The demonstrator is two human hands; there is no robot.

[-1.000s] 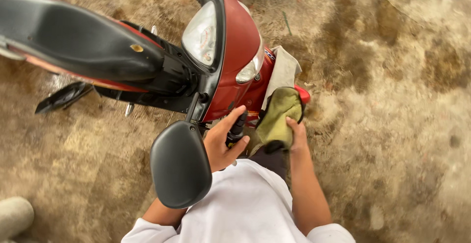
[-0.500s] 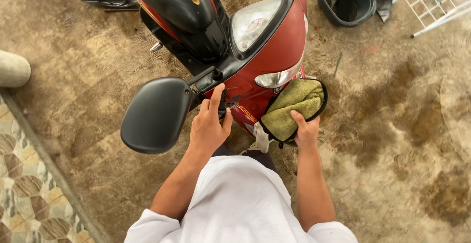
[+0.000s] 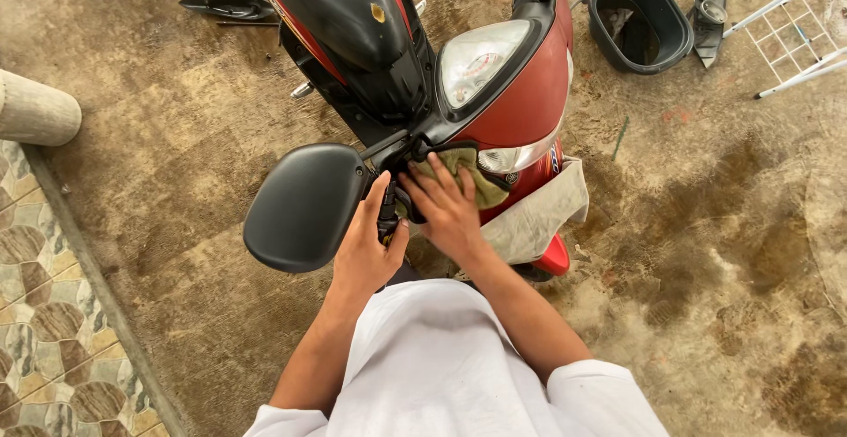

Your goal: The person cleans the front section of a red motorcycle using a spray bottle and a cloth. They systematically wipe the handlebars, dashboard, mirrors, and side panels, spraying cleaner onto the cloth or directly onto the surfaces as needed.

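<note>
Two bare hands on the red scooter (image 3: 529,93) — left hand (image 3: 369,247) clamped around the black handlebar grip (image 3: 386,216), right hand (image 3: 447,208) pressing flat, fingers spread, on an olive-green cloth (image 3: 476,177) beside the headlight.

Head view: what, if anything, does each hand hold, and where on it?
The left hand wraps the scooter's handlebar grip beside the black mirror. The right hand presses flat on a green rag, not gripping it.
</note>
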